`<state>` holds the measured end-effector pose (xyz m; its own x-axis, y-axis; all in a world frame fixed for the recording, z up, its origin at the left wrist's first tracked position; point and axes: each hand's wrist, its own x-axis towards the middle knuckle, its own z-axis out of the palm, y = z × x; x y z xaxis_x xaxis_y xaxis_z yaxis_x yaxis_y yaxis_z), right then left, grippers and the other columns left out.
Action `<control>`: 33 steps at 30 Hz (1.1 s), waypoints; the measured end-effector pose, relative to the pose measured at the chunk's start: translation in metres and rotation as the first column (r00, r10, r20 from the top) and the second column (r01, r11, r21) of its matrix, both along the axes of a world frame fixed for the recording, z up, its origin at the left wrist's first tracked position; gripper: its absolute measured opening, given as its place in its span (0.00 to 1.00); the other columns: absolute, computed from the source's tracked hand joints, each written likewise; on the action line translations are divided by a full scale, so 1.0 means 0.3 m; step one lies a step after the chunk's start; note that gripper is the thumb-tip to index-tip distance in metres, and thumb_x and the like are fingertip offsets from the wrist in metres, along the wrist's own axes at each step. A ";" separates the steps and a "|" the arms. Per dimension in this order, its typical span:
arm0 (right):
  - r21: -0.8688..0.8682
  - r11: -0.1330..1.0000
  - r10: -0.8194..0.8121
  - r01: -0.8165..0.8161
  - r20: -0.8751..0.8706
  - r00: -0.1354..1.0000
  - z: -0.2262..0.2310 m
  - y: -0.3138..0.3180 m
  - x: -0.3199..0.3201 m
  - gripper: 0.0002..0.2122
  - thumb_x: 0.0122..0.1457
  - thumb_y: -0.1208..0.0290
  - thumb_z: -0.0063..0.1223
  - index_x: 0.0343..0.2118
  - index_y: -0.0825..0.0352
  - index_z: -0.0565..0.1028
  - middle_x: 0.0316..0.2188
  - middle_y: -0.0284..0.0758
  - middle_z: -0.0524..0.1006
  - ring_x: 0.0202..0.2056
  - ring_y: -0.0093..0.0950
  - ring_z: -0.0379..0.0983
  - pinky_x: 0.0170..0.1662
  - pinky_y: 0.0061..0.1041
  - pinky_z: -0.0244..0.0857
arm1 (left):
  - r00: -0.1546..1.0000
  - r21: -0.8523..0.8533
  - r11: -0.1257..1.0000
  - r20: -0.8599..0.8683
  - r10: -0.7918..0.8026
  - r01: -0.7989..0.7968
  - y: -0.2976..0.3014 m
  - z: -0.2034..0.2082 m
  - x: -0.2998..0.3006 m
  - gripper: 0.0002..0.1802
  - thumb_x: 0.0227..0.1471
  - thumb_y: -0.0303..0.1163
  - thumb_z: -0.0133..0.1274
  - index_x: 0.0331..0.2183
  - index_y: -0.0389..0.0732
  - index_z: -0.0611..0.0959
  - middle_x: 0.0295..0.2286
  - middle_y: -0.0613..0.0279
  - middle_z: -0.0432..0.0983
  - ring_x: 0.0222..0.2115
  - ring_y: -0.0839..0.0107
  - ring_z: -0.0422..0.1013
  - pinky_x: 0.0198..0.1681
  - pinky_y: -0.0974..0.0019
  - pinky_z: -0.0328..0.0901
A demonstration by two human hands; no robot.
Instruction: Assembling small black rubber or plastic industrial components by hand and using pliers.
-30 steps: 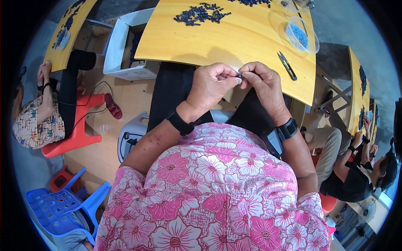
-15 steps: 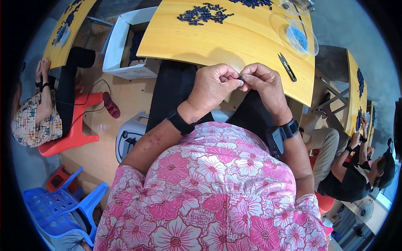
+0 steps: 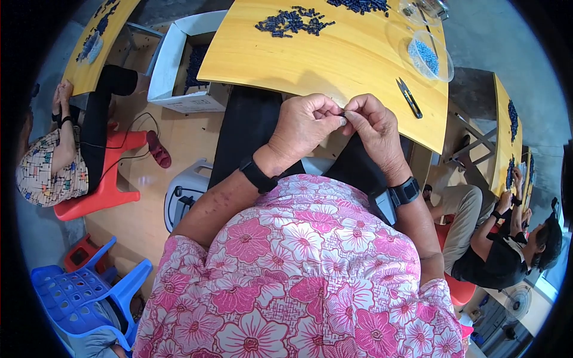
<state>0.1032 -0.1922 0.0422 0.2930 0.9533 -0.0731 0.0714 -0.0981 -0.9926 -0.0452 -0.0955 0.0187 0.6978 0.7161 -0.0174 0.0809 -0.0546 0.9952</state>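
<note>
Over the near edge of the yellow table (image 3: 358, 59), my left hand (image 3: 303, 124) and my right hand (image 3: 376, 126) meet, fingertips almost touching. Both are closed in a pinch on a small dark piece (image 3: 342, 113), mostly covered by thumbs and fingers. Its exact kind is too small to make out. To the right of my right hand lie black-handled thread snips (image 3: 409, 98). Farther off is a heap of small dark blue cylindrical pieces (image 3: 292, 22), with another dark heap (image 3: 359, 5) at the far edge.
A clear tub of light blue bits (image 3: 425, 58) stands at the table's right side. Left of the table is a white carton (image 3: 173, 59) holding dark pieces. People sit at side tables left and right. A blue plastic chair (image 3: 83, 292) is at lower left.
My right hand has turned slightly, and its wrist has shifted a little lower. Both hands keep their pinch in nearly the same place.
</note>
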 end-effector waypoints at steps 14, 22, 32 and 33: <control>-0.003 0.992 -0.124 0.126 -0.171 0.977 -0.003 -0.025 -0.019 0.02 0.59 0.78 0.52 0.34 0.69 0.74 0.25 0.31 0.76 0.27 0.20 0.73 0.34 0.19 0.67 | 1.000 0.065 0.998 -0.001 -0.021 0.021 -0.016 0.017 0.007 0.05 0.47 0.22 0.60 0.30 0.34 0.83 0.24 0.65 0.81 0.25 0.84 0.74 0.30 0.78 0.69; 0.014 0.993 -0.109 0.115 -0.221 0.969 -0.007 -0.030 -0.013 0.02 0.59 0.79 0.53 0.33 0.69 0.74 0.25 0.31 0.76 0.27 0.20 0.73 0.34 0.20 0.67 | 0.999 0.009 1.000 0.019 -0.028 0.028 -0.020 0.053 0.003 0.06 0.47 0.23 0.61 0.31 0.33 0.83 0.24 0.65 0.81 0.26 0.84 0.74 0.30 0.78 0.69; 0.061 0.982 -0.165 0.180 -0.192 0.967 -0.016 -0.027 -0.026 0.01 0.57 0.80 0.53 0.32 0.69 0.74 0.24 0.31 0.76 0.26 0.19 0.73 0.33 0.18 0.67 | 1.000 0.060 0.998 0.022 -0.007 0.006 -0.020 0.055 0.002 0.06 0.47 0.23 0.61 0.30 0.34 0.83 0.24 0.64 0.81 0.26 0.84 0.74 0.31 0.77 0.69; 0.082 0.980 -0.166 0.181 -0.169 0.972 -0.014 -0.028 -0.029 0.01 0.57 0.80 0.53 0.31 0.69 0.74 0.24 0.31 0.76 0.26 0.19 0.73 0.33 0.18 0.67 | 1.000 0.060 0.998 0.023 -0.007 0.006 -0.020 0.054 0.002 0.06 0.47 0.23 0.61 0.30 0.34 0.83 0.24 0.64 0.81 0.26 0.84 0.74 0.31 0.77 0.69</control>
<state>0.0944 -0.2005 0.0380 0.4466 0.8937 -0.0432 -0.0991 0.0015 -0.9951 -0.0445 -0.1015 0.0350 0.7021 0.7109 0.0416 0.0576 -0.1149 0.9917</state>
